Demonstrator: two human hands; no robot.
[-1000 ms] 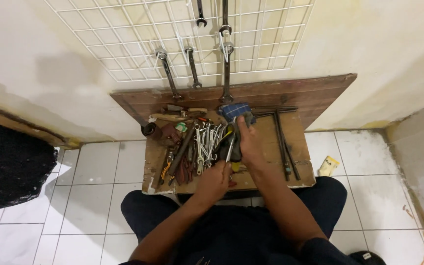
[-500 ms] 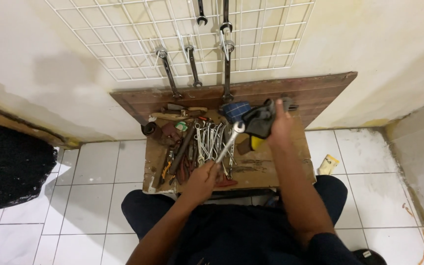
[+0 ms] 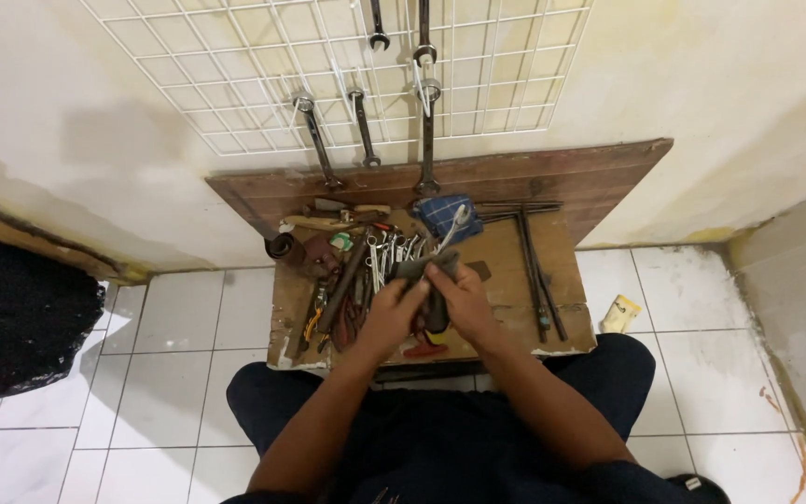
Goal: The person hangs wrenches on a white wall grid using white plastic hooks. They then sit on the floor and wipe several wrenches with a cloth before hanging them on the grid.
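Both hands over the middle of the wooden board (image 3: 515,271), near edge. Left hand (image 3: 394,313) and right hand (image 3: 459,299) closed together around a dark grey cloth (image 3: 426,271), with a silver wrench (image 3: 454,227) poking out of the cloth toward the wall, head just in front of the blue rag (image 3: 440,213) at the board's far side.

Likely trouble, judged from this grip: wrench sliding out of the cloth if the fingers loosen, then dropping onto the loose pile of spanners (image 3: 389,257) just left of the hands and scattering them. Cloth also apt to snag on neighbouring tool ends. Board propped low on the tiled floor (image 3: 179,317), close against the knees, so a push forward could shift or tip it and roll the long black rods (image 3: 534,271) off its right part. Red-handled tool (image 3: 424,350) at the board's near edge, just under the wrists, easily knocked to the floor.

Above the board, on the white wire grid (image 3: 235,75), several wrenches (image 3: 426,121) hanging; a bump of the grid could shake one down onto the hands.

Packages and labels: small pale yellow packet (image 3: 619,313) on the floor tile just right of the board, print too small to tell. Small green-and-white round thing (image 3: 340,242) at the board's far left among the tools, kind unclear. No signs on the wall.
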